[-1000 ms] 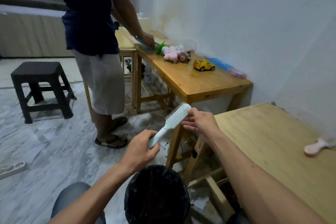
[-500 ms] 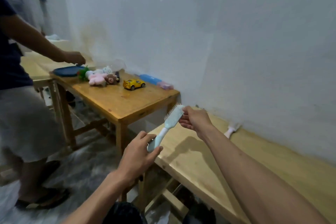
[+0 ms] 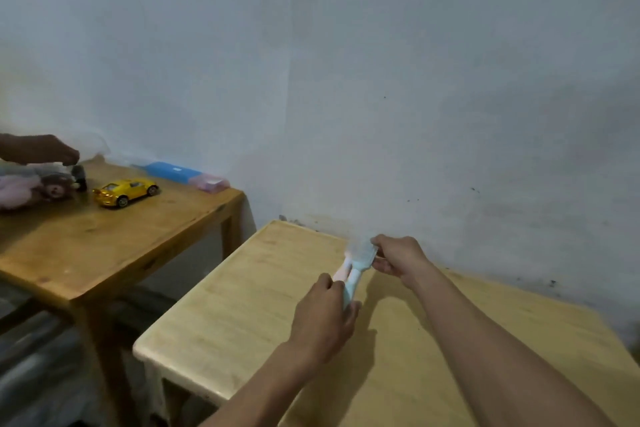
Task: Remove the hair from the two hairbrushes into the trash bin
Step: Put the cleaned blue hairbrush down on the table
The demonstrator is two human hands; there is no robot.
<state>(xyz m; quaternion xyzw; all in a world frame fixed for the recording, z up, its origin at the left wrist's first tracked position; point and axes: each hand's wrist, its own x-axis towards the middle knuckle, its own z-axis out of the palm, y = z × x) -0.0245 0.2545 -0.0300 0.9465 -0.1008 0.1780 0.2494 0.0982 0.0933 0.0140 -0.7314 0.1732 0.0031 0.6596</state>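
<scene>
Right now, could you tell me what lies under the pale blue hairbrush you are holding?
A pinkish handle shows beside the blue hairbrush, on the light wooden table. The brush and my left hand cover the rest of it; my right hand grips the head.

Light-blue hairbrush (image 3: 360,262) blurred at its head; bristles and any hair indistinct. Pink hairbrush (image 3: 341,273) mostly hidden behind it (only the handle shows). Soft toys (image 3: 24,189) cut by the left edge.
</scene>
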